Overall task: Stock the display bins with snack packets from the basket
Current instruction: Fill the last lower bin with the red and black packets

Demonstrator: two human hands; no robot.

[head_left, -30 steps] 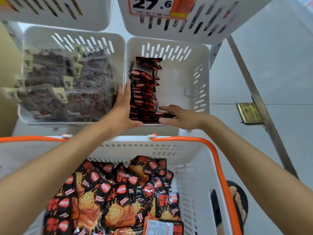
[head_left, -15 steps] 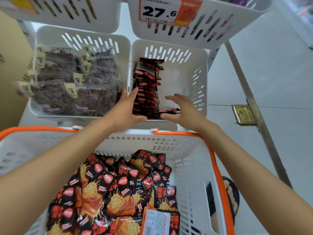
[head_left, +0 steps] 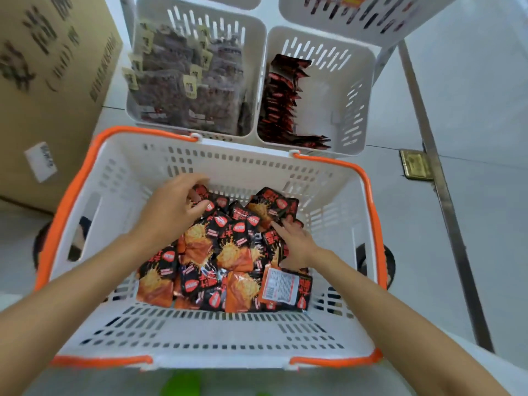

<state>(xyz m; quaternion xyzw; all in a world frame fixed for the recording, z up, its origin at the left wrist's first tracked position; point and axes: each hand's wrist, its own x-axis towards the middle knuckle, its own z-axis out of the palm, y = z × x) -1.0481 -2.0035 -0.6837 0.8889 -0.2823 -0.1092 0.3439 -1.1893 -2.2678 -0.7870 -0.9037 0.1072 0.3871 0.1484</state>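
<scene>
We have both hands down in the basket (head_left: 228, 158), because that is where the packets (head_left: 228, 252) are. They lie in a loose heap on the basket floor, from the far wall to the near wall, more to the right side.

Our left hand (head_left: 171, 215) is at the far left of the heap. Its fingers are bent over the top of a packet and the thumb comes up under it, so it pinches that packet. We think it grabs there because the top edge sticks up and is easy to catch.

Our right hand (head_left: 298, 242) is at the right side of the heap. Its fingers are mostly straight and lie on the packets. It holds nothing that we can see. We think it is feeling for the next ones to scoop.

The right bin (head_left: 354, 81) sits just past the basket's far edge, so the trip is short. A row (head_left: 280, 101) of the same packets stands on edge along its left wall. The rest of that bin is bare, so much is left to do. The left bin (head_left: 155, 10) holds dark bags (head_left: 185, 90).
</scene>
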